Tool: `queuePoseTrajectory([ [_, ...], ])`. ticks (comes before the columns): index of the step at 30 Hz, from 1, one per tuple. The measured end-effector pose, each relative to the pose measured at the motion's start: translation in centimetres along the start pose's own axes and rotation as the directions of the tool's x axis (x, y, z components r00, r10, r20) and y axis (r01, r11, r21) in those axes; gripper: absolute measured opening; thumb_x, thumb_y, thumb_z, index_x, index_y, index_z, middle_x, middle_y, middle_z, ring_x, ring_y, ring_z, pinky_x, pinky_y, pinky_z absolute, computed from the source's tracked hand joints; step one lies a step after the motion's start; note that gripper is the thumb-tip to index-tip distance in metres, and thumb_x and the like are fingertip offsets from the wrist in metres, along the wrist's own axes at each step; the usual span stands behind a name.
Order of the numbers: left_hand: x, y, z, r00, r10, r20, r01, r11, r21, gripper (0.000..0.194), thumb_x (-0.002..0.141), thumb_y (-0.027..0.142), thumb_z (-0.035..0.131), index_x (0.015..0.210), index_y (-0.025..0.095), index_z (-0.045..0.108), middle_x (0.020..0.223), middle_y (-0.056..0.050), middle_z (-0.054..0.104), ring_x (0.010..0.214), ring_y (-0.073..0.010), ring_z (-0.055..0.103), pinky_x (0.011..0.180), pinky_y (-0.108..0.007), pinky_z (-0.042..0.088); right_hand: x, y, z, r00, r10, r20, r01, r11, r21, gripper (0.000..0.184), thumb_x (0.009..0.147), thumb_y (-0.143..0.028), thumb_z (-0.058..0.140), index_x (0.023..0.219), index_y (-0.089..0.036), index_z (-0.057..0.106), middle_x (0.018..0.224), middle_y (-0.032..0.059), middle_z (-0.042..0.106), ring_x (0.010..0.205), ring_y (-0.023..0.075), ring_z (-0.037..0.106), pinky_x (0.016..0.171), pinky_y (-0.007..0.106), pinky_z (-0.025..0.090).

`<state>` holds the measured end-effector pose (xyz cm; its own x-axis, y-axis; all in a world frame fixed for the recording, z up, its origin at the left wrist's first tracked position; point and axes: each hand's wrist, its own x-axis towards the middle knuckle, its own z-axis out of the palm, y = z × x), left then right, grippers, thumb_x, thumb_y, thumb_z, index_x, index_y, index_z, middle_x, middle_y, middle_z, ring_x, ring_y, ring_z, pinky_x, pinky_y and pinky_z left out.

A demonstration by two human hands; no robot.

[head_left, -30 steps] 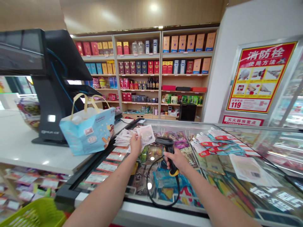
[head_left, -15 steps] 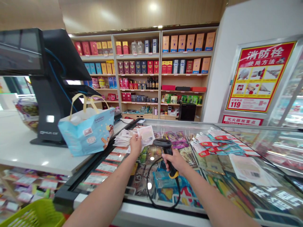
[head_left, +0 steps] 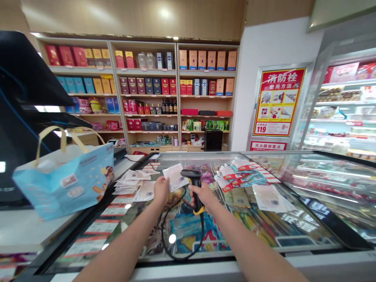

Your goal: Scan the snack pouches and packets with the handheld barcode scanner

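My left hand (head_left: 161,189) is closed on a flat pale sachet (head_left: 174,177) and holds it up over the glass freezer lid (head_left: 296,231). My right hand (head_left: 200,194) grips the handle of a black barcode scanner (head_left: 192,178) with a yellow band, its head pointing left at the sachet from close by. The scanner's black cable (head_left: 164,239) loops down toward me. More pale sachets (head_left: 132,181) lie in a loose pile on the lid just left of my left hand.
A blue paper bag (head_left: 64,180) with yellow handles stands on the white counter (head_left: 20,231) at left, before a black till screen (head_left: 17,94). Red and blue packets (head_left: 243,174) and another sachet (head_left: 272,199) lie on the lid at right. Shelves of boxes (head_left: 164,86) line the back wall.
The view has swung to the right, so the bag and till sit further left in frame. My hands have come closer together, the scanner head now nearer the sachet.
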<state>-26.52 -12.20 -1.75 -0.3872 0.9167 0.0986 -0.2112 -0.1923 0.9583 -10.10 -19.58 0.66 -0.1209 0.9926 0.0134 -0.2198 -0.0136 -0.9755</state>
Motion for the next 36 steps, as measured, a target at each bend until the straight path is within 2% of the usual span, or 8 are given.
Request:
queuePoseTrajectory([
  [3, -2.2, -0.5, 3.5, 0.987, -0.063, 0.149, 0.074, 0.995, -0.072, 0.017, 0.062, 0.025, 0.062, 0.073, 0.017, 0.051, 0.053, 0.003, 0.056, 0.048, -0.0133, 0.057, 0.048, -0.023, 0.045, -1.2, -1.4, -2.4, 0.998, -0.045, -0.052, 0.045, 0.999, -0.003, 0.032, 0.058, -0.040, 0.070, 0.068, -0.019, 0.048, 0.043, -0.0075, 0.050, 0.033, 0.0087, 0.046, 0.034, 0.022, 0.043],
  [9, -8.3, -3.3, 11.9, 0.894, -0.241, 0.377, 0.264, 0.964, -0.009, 0.023, 0.064, 0.023, 0.067, 0.075, 0.017, 0.048, 0.051, 0.005, 0.053, 0.044, -0.0119, 0.056, 0.046, -0.022, 0.044, -4.9, -2.5, -10.0, 0.957, -0.130, -0.258, 0.122, 0.991, -0.049, 0.033, 0.061, -0.038, 0.072, 0.074, -0.020, 0.048, 0.046, -0.0078, 0.053, 0.034, 0.0091, 0.047, 0.034, 0.022, 0.044],
  [15, -14.3, -6.2, 20.1, 0.821, -0.304, 0.484, 0.322, 0.945, 0.048, 0.022, 0.066, 0.020, 0.069, 0.076, 0.017, 0.049, 0.053, 0.004, 0.053, 0.049, -0.0130, 0.058, 0.049, -0.023, 0.046, -8.5, -2.0, -16.4, 0.860, -0.152, -0.487, 0.155, 0.987, -0.034, 0.034, 0.059, -0.037, 0.074, 0.072, -0.019, 0.049, 0.046, -0.0068, 0.052, 0.035, 0.0099, 0.048, 0.033, 0.022, 0.044],
  [20, -16.8, -7.6, 24.6, 0.812, -0.288, 0.508, 0.248, 0.958, 0.147, 0.015, 0.066, 0.016, 0.069, 0.073, 0.013, 0.056, 0.060, -0.001, 0.060, 0.056, -0.0142, 0.060, 0.053, -0.024, 0.048, -10.2, -2.0, -19.2, 0.803, -0.138, -0.580, 0.171, 0.985, 0.003, 0.038, 0.057, -0.040, 0.075, 0.078, -0.019, 0.051, 0.046, -0.0077, 0.051, 0.036, 0.0106, 0.048, 0.033, 0.023, 0.044],
  [23, -17.1, -7.4, 25.4, 0.820, -0.235, 0.522, 0.096, 0.956, 0.278, 0.010, 0.065, 0.006, 0.064, 0.072, 0.011, 0.060, 0.062, -0.002, 0.061, 0.056, -0.0132, 0.059, 0.053, -0.022, 0.045, -10.6, -2.1, -19.8, 0.802, -0.137, -0.581, 0.179, 0.984, 0.016, 0.037, 0.057, -0.039, 0.075, 0.075, -0.020, 0.049, 0.046, -0.0076, 0.051, 0.036, 0.0108, 0.047, 0.034, 0.023, 0.043],
  [27, -17.0, -6.2, 24.6, 0.802, -0.117, 0.585, -0.196, 0.874, 0.444, 0.010, 0.066, 0.004, 0.061, 0.072, 0.011, 0.063, 0.068, -0.004, 0.064, 0.065, -0.0148, 0.061, 0.060, -0.023, 0.045, -10.6, -2.1, -19.8, 0.812, -0.145, -0.565, 0.189, 0.982, 0.019, 0.036, 0.058, -0.038, 0.075, 0.071, -0.021, 0.047, 0.046, -0.0071, 0.052, 0.036, 0.0110, 0.047, 0.035, 0.024, 0.043],
  [31, -16.0, -5.2, 22.2, 0.794, 0.003, 0.608, -0.399, 0.757, 0.517, 0.013, 0.068, 0.009, 0.064, 0.081, 0.012, 0.066, 0.084, -0.008, 0.069, 0.083, -0.0195, 0.064, 0.076, -0.029, 0.048, -10.0, -1.8, -19.2, 0.826, -0.138, -0.546, 0.172, 0.985, 0.011, 0.038, 0.054, -0.038, 0.078, 0.070, -0.020, 0.048, 0.045, -0.0070, 0.051, 0.034, 0.0106, 0.046, 0.034, 0.024, 0.041],
  [36, -11.6, -4.1, 17.0, 0.811, 0.181, 0.556, -0.461, 0.784, 0.417, 0.017, 0.074, 0.010, 0.059, 0.088, 0.016, 0.068, 0.095, -0.007, 0.071, 0.088, -0.0178, 0.065, 0.082, -0.030, 0.049, -8.7, -1.2, -17.3, 0.858, -0.130, -0.497, 0.157, 0.988, 0.012, 0.038, 0.056, -0.040, 0.076, 0.074, -0.019, 0.051, 0.046, -0.0070, 0.052, 0.035, 0.0099, 0.047, 0.034, 0.023, 0.043],
])
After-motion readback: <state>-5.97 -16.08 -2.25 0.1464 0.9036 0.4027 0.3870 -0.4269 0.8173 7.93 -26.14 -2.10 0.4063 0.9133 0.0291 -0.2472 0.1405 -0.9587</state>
